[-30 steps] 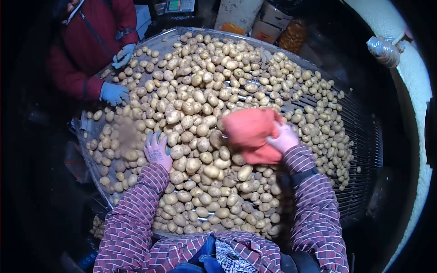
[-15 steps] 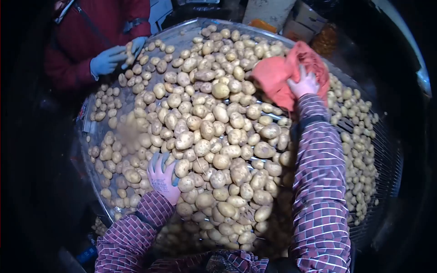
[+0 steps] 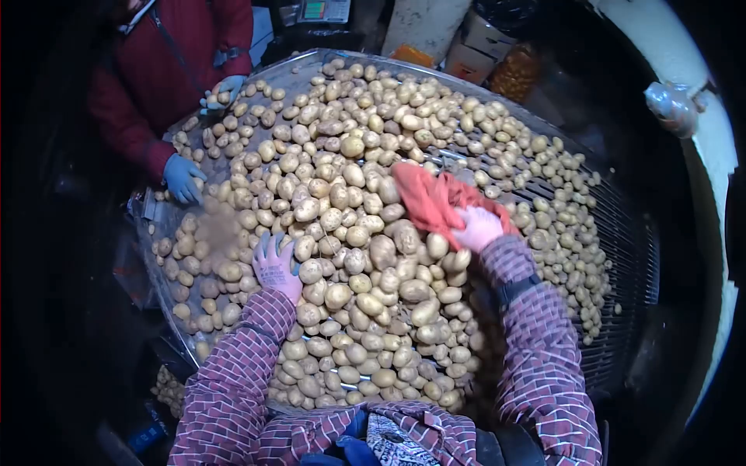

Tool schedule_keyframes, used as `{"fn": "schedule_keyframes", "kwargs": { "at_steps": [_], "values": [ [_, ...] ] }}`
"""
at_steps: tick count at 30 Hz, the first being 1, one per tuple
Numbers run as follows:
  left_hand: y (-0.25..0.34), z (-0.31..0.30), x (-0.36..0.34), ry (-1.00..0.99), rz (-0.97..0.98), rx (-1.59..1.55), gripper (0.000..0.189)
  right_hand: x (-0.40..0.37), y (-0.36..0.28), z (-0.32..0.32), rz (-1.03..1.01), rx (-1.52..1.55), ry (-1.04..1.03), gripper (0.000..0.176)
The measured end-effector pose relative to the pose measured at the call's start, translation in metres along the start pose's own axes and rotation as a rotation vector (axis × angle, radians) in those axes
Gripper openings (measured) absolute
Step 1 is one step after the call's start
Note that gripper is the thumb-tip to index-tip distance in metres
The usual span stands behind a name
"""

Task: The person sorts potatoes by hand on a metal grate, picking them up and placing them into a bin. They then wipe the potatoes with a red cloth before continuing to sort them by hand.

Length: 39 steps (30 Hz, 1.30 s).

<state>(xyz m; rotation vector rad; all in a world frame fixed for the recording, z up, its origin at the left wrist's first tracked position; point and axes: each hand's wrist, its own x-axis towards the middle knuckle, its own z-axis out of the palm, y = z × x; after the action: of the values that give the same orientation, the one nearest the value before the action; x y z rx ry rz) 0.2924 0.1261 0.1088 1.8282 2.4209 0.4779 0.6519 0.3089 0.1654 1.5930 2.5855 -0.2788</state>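
A wide heap of potatoes [image 3: 342,190] covers the slatted metal table in front of me. My left hand [image 3: 277,268], in a pink glove with grey-blue fingertips, rests against the potatoes on the heap's left part, fingers stretched out and apart. My right hand [image 3: 478,229], also in a pink glove, is closed on a crumpled red cloth [image 3: 431,203]. The cloth lies against potatoes right of the middle, and its folds partly hide my fingers. Several larger potatoes lie just below it.
Smaller potatoes [image 3: 556,225] spread over dark slats [image 3: 622,272] at the right. Across the table's left corner, a person in a dark red jacket [image 3: 175,70] has one blue-gloved hand [image 3: 184,179] at the potatoes and another holding potatoes. Boxes [image 3: 470,58] and a filled orange sack [image 3: 514,74] stand behind.
My right hand has pulled the red cloth down and left, toward me, and potatoes below it have shifted. My left hand stays nearly in place. The other person's hands have moved apart.
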Motion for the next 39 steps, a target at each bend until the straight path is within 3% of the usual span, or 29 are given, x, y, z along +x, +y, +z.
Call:
{"fn": "schedule_keyframes", "kwargs": {
  "at_steps": [1,2,5,7,11,13,15,18,19,21,22,27,31,35,36,37,38,39],
  "values": [
    [0.0,-0.002,-0.003,-0.003,0.001,-0.001,0.04,-0.03,-0.011,-0.006,-0.101,0.003,0.106,0.034],
    [0.0,-0.001,-0.001,0.001,-0.003,-0.003,0.04,-0.055,-0.017,-0.009,-0.153,0.112,0.032,0.038],
    [0.001,0.001,0.001,0.021,0.0,-0.004,0.042,-0.096,-0.038,-0.011,-0.062,-0.09,0.023,0.051],
    [-0.001,0.003,0.0,0.047,0.023,0.004,0.043,-0.082,-0.027,0.004,-0.084,-0.115,0.193,0.056],
    [0.003,-0.003,0.002,0.041,0.034,-0.025,0.039,0.022,-0.007,0.022,-0.087,-0.18,0.176,0.056],
    [0.003,-0.001,0.002,0.033,0.046,-0.02,0.038,0.07,0.009,0.027,-0.167,-0.234,0.327,0.055],
    [0.002,0.003,0.004,0.059,0.048,-0.036,0.038,0.13,0.048,0.046,-0.124,-0.301,0.497,0.044],
    [-0.002,0.004,0.004,0.056,0.076,0.002,0.038,0.172,0.05,0.025,0.196,-0.353,0.263,0.044],
    [-0.001,0.005,0.003,0.056,0.072,0.008,0.038,0.195,0.083,0.046,0.228,-0.405,0.377,0.041],
    [-0.003,0.007,0.003,0.065,0.068,0.004,0.039,0.184,0.067,0.019,0.465,-0.324,0.327,0.04],
    [-0.002,0.006,0.003,0.06,0.066,0.006,0.039,0.179,0.071,0.018,0.468,-0.272,0.311,0.041],
    [-0.001,0.004,0.001,0.022,0.013,0.032,0.041,0.107,0.074,0.014,0.394,-0.22,0.06,0.043],
    [-0.005,0.009,0.0,0.012,0.007,0.036,0.045,-0.017,0.068,0.0,0.257,0.087,0.031,0.04],
    [-0.008,0.001,-0.003,0.003,0.065,0.02,0.054,-0.15,0.06,-0.021,0.273,0.064,-0.127,0.056],
    [-0.008,-0.001,-0.004,-0.002,0.084,0.006,0.055,-0.182,0.047,-0.035,0.269,0.047,-0.072,0.057],
    [-0.008,-0.002,-0.002,-0.003,0.103,-0.012,0.057,-0.213,0.051,-0.033,0.272,0.055,0.013,0.052],
    [-0.01,0.001,-0.005,0.022,0.124,-0.027,0.06,-0.236,0.052,-0.035,0.278,0.29,-0.051,0.045],
    [-0.006,-0.002,-0.009,0.065,0.13,-0.082,0.061,-0.251,0.017,-0.055,0.293,0.317,-0.025,0.04]
  ]
}}
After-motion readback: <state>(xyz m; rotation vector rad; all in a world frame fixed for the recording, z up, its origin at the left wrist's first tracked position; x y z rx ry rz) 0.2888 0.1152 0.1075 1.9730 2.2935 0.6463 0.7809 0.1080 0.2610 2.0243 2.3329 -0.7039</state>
